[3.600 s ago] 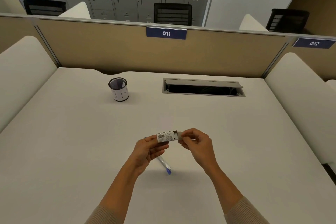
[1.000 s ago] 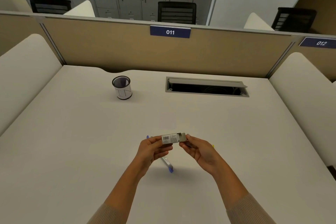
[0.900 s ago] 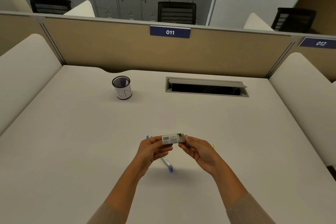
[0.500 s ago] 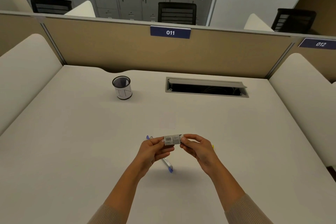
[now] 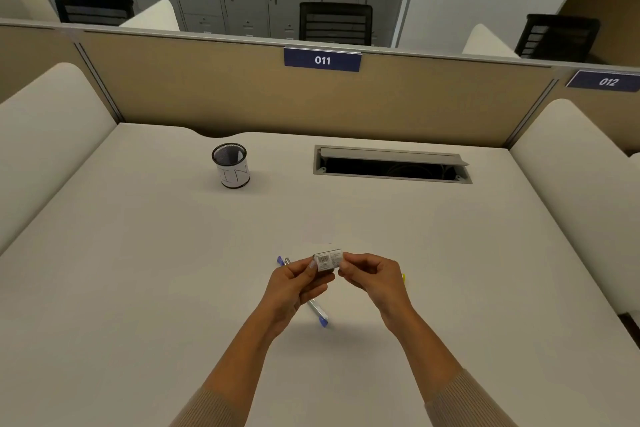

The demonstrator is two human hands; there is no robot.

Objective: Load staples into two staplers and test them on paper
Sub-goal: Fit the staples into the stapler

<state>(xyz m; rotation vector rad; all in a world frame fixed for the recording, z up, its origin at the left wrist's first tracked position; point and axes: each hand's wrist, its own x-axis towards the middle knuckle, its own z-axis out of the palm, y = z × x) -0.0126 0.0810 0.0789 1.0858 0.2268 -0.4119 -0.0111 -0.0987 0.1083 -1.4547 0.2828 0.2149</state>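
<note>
While both hands (image 5: pixel 294 282) (image 5: pixel 375 276) pinch it | staple box (image 5: pixel 327 261): small, barcoded, closed

i count two hands of mine, left hand (image 5: pixel 294 284) and right hand (image 5: pixel 375 279), with one small staple box (image 5: pixel 327 261) between them. one mesh pen cup (image 5: pixel 231 166) stands on the one desk (image 5: pixel 138 270). one blue-ended stapler (image 5: pixel 318 314) shows under my hands. one cable hatch (image 5: pixel 391 168), two number plates, three black chairs.
</note>
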